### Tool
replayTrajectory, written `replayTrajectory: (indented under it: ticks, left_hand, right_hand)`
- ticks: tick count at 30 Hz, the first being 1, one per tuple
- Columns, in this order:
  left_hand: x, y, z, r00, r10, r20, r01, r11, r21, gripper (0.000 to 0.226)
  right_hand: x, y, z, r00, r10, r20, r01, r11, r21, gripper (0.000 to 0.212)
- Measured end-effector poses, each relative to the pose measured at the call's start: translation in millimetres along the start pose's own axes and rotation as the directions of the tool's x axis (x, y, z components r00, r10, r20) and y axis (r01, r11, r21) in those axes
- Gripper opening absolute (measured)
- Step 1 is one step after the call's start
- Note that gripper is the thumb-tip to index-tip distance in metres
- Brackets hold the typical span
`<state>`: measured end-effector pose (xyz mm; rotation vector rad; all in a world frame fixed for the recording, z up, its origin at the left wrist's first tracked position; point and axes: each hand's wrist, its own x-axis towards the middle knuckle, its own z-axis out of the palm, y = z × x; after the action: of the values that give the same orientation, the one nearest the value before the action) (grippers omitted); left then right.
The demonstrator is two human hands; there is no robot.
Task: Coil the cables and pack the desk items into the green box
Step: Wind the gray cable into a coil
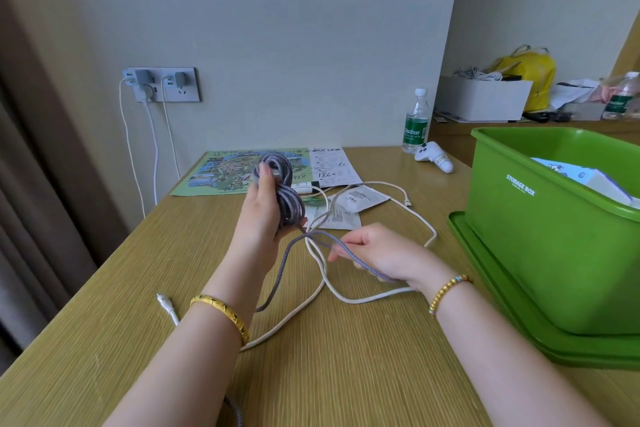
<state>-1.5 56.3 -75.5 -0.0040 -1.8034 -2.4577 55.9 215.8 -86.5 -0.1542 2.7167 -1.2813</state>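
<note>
My left hand (260, 215) is raised above the desk and grips a coil of purple-grey braided cable (285, 192). The loose end of that cable runs down to my right hand (375, 251), whose fingers curl round it just above the desk. A white cable (356, 300) lies in loose loops on the desk beneath both hands, one plug (162, 300) near my left wrist. The green box (550, 236) stands on its green lid (491, 284) at the right, with a white and blue packet (585, 177) inside.
A printed map sheet (239, 172) and two white sachets (360, 199) lie at the far middle of the desk. A white controller (434, 156) and a water bottle (415, 121) stand behind. Chargers sit in the wall socket (161, 84).
</note>
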Motion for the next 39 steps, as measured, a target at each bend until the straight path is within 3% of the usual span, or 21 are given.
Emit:
replayTrajectory:
  ticks: [5, 10, 11, 13, 15, 16, 22, 25, 27, 29, 31, 34, 39]
  left_hand:
    - [9, 2, -9, 0.986, 0.144, -0.087, -0.119, 0.963, 0.243, 0.032]
    - [14, 9, -15, 0.983, 0.112, -0.143, -0.077, 0.97, 0.231, 0.036]
    - [15, 10, -16, 0.982, 0.115, -0.151, -0.079, 0.97, 0.23, 0.036]
    - [17, 11, -19, 0.978, 0.141, -0.156, -0.098, 0.962, 0.255, 0.039]
    - [17, 11, -19, 0.973, 0.182, -0.144, -0.128, 0.938, 0.322, 0.037]
    - [17, 10, -19, 0.971, 0.203, -0.126, -0.142, 0.914, 0.379, 0.036]
    - [5, 1, -13, 0.979, 0.171, 0.111, -0.2, 0.712, 0.673, 0.046]
    - [-6, 0, -8, 0.941, 0.01, 0.338, -0.267, 0.634, 0.726, 0.059]
    - [-14, -4, -2, 0.888, -0.1, 0.449, -0.323, 0.558, 0.764, 0.052]
    - [-17, -12, 3, 0.865, -0.157, 0.477, -0.373, 0.435, 0.819, 0.048]
    - [-16, -18, 4, 0.881, -0.12, 0.457, -0.399, 0.329, 0.856, 0.042]
    - [-16, -16, 2, 0.876, -0.028, 0.481, -0.454, 0.291, 0.842, 0.021]
    - [-22, -18, 2, 0.763, -0.013, 0.646, -0.612, 0.305, 0.73, 0.013]
  right_hand:
    - [2, 7, -13, 0.994, 0.097, -0.042, -0.091, 0.989, 0.115, 0.022]
    - [3, 15, -26, 0.965, 0.147, -0.215, -0.084, 0.957, 0.278, 0.012]
    - [4, 16, -29, 0.954, 0.175, -0.243, -0.063, 0.912, 0.406, 0.008]
    - [6, 18, -34, 0.947, 0.218, -0.235, 0.014, 0.703, 0.711, 0.007]
    - [6, 18, -38, 0.954, 0.215, -0.208, 0.075, 0.501, 0.862, 0.004]
    - [5, 19, -39, 0.957, 0.203, -0.206, 0.089, 0.471, 0.878, 0.004]
    - [0, 16, -39, 0.953, -0.063, -0.296, 0.25, 0.717, 0.651, 0.008]
    - [-3, 12, -39, 0.927, -0.181, -0.328, 0.346, 0.747, 0.568, 0.01]
    - [-5, 9, -38, 0.918, -0.239, -0.316, 0.382, 0.748, 0.543, 0.013]
    - [-6, 7, -35, 0.916, -0.273, -0.293, 0.392, 0.762, 0.516, 0.018]
    - [-5, 6, -32, 0.914, -0.297, -0.277, 0.402, 0.764, 0.505, 0.02]
    - [-5, 4, -30, 0.905, -0.327, -0.271, 0.424, 0.731, 0.535, 0.022]
    - [-5, 5, -29, 0.898, -0.356, -0.26, 0.441, 0.701, 0.56, 0.021]
